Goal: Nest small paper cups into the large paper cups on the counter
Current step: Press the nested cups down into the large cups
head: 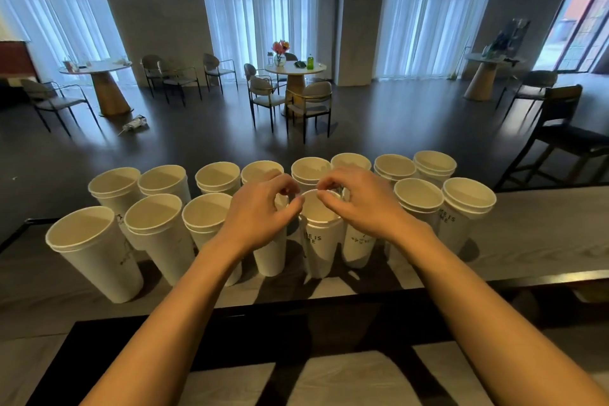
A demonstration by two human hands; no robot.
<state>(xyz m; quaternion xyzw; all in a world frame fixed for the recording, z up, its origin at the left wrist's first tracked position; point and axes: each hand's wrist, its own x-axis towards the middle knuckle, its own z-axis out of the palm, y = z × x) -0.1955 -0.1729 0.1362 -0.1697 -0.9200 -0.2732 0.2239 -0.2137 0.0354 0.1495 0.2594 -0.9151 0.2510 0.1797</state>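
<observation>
Pinching the flimsy small cup (pixel 320 208) by its stiffer rim, left hand (pixel 260 208) and right hand (pixel 362 204) clamped either side, light enough to crush.

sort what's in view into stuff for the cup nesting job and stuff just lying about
For the job: centre paper cup under both hands, left hand, right hand, nested cups on the counter.

Lying about: flower vase, green bottle, litter on the floor, bar stool.
</observation>
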